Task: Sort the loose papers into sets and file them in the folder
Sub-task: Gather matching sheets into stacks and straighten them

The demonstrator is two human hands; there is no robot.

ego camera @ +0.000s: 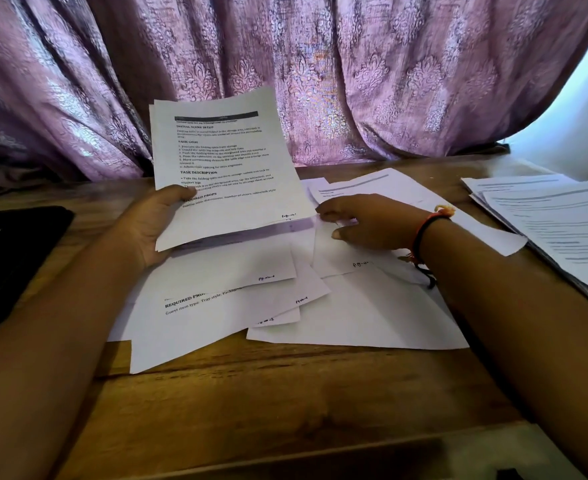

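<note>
Table (285,403) bears loose papers (354,313); left hand (154,223) holds stack (230,161).

Purple patterned curtain (389,81) hangs in folds across the back, reaching the far edge of the wooden table (251,403). Tabletop is brown with visible grain. Bright pale wall or window (583,112) at upper right, can't tell which.

Bare table (285,410) lay free along the near edge. Loose papers (354,313) covered the middle, a held sheaf (223,161) above them; a stack (562,223) crowded the right, a folder (15,251) the left.
</note>
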